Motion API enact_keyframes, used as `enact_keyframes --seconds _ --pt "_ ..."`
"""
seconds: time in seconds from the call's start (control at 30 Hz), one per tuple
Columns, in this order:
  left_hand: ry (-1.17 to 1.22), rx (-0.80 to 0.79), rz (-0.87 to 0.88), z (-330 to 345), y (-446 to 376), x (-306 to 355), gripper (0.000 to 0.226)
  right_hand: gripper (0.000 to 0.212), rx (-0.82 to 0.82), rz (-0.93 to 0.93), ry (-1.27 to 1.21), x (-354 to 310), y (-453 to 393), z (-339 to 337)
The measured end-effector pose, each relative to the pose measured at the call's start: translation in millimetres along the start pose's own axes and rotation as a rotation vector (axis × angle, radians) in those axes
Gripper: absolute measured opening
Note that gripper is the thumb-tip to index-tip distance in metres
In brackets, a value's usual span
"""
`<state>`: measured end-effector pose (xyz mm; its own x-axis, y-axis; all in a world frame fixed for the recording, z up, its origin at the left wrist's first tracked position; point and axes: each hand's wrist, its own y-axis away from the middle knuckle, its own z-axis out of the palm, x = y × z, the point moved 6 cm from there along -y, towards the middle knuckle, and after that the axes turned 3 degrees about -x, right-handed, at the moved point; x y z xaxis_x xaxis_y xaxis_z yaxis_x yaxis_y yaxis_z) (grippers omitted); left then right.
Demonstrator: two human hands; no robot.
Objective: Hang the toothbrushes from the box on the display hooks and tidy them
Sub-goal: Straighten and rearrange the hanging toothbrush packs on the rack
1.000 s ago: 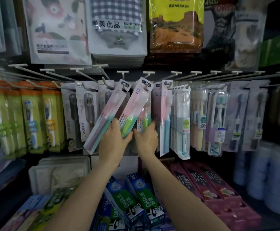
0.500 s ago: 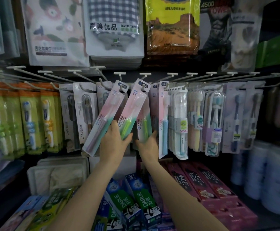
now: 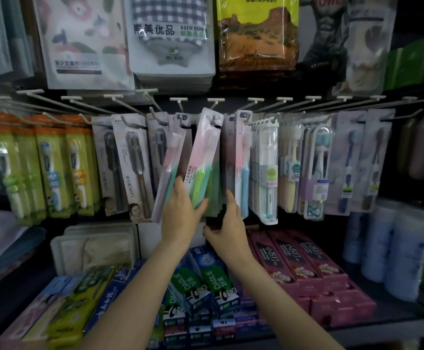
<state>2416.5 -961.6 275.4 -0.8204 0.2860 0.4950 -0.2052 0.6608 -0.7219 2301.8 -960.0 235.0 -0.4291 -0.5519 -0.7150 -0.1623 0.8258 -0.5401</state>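
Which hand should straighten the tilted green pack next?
Left, probably. The left hand already holds the green pack at its lower end; the right hand sits lower, by the hanging packs.

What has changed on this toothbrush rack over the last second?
The left hand has swung the two tilted packs, the pink-teal pack and the green pack, nearer to upright. The right hand has dropped lower and let go of the hanging packs; only its fingertips seem to touch the blue pack. The left hand still holds both packs, and the other rows hang as before.
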Motion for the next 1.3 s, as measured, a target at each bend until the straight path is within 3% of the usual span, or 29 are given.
enact_keyframes --seconds 0.17,0.27,0.33,0.53,0.73,0.93,1.1,1.3 --pt "0.099 -0.052 -0.075 17 22 -3 0.055 0.072 0.099 -0.138 0.065 -8 10 -37" --pt "0.082 -0.112 -0.110 22 33 5 0.078 0.060 0.245 -0.166 0.110 -6 5 -59" --pt "0.094 -0.108 -0.107 18 35 11 0.088 0.063 0.276 -0.136 0.118 -2 -5 -67" --pt "0.122 -0.062 -0.081 21 14 32 0.096 0.080 0.158 0.018 0.035 11 -38 -59" --pt "0.161 -0.066 -0.225 47 12 28 0.091 0.088 0.176 0.112 -0.005 27 -54 -50" --pt "0.153 -0.001 -0.222 48 16 22 0.083 0.066 0.250 0.119 0.051 31 -50 -49" --pt "0.135 -0.008 -0.241 46 18 22 0.080 0.092 0.299 0.106 0.044 20 -55 -49" --pt "0.117 -0.019 -0.253 46 14 13 0.075 0.086 0.344 0.155 0.218 2 -74 -58"
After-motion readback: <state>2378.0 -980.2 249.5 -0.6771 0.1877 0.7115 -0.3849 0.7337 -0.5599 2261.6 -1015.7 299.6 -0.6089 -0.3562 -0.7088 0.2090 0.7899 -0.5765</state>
